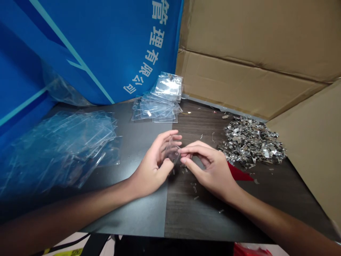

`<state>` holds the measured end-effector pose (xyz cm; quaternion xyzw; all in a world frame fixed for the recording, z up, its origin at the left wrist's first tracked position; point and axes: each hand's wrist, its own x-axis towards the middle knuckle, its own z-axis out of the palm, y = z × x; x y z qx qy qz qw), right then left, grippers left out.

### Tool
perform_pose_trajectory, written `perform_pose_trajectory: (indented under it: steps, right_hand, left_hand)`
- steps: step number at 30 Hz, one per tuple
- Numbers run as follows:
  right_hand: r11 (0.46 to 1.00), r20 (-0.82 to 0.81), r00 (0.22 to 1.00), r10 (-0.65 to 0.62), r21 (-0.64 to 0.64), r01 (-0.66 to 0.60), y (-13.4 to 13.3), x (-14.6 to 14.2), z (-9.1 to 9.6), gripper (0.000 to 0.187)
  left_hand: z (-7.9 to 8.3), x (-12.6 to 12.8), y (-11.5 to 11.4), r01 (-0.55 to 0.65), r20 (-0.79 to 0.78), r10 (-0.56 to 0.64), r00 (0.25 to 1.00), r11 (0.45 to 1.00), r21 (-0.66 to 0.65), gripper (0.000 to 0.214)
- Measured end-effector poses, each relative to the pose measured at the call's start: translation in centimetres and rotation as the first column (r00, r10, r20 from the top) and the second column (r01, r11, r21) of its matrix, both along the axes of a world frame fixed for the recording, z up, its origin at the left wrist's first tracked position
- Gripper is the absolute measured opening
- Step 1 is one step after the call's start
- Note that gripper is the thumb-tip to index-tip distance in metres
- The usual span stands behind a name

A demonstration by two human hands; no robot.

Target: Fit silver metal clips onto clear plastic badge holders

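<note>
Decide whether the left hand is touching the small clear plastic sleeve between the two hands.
Touching. The head view shows the left hand holding the clear plastic sleeve between its thumb and fingers.

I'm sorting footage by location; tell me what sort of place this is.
Likely a makeshift workstation: clear plastic sleeves and a heap of small metal parts lie on a table, with cardboard standing behind.

Ref: held sleeve (pixel 172 154), over counter (pixel 133 217). Left of it: left hand (pixel 153 165), then sleeve heap (pixel 93 131). Right of it: right hand (pixel 213 167), then clip pile (pixel 253 142). Behind it: sleeve stack (pixel 160 106), then banner (pixel 106 49); cardboard (pixel 239 85) behind-right.
</note>
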<state>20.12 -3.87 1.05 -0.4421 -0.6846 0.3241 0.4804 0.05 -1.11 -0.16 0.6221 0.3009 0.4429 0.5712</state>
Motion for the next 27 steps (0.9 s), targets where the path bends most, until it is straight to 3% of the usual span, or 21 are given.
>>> perform_pose_trajectory:
  steps: [6, 10, 18, 22, 27]
  right_hand:
    - [0.998, 0.03, 0.999, -0.035, -0.051, 0.037, 0.3, 0.3, -0.4, 0.024]
    - [0.988, -0.058, 0.998, -0.039, -0.148, 0.03, 0.2, 0.3, -0.7, 0.026]
    - [0.963, -0.145, 0.988, 0.059, -0.252, -0.095, 0.2, 0.2, -0.5, 0.022]
    - [0.949, -0.071, 0.989, 0.131, -0.28, -0.146, 0.0, 0.2, 0.1, 0.023]
    - [0.963, 0.074, 0.987, 0.143, -0.239, -0.122, -0.3, 0.4, 0.8, 0.023]
  left_hand:
    - [-0.3, -0.4, 0.3, 0.005, 0.035, -0.007, 0.999, 0.998, 0.069, 0.062]
    - [0.0, -0.4, 0.3, -0.029, -0.001, 0.029, 1.0, 0.996, 0.086, 0.059]
    - [0.1, -0.4, 0.3, -0.092, -0.09, 0.103, 0.991, 0.989, 0.112, 0.045]
    - [0.1, -0.3, 0.4, -0.144, -0.092, 0.155, 0.984, 0.983, 0.11, 0.04]
    - [0.7, -0.2, 0.6, -0.163, -0.104, 0.173, 0.979, 0.981, 0.1, 0.04]
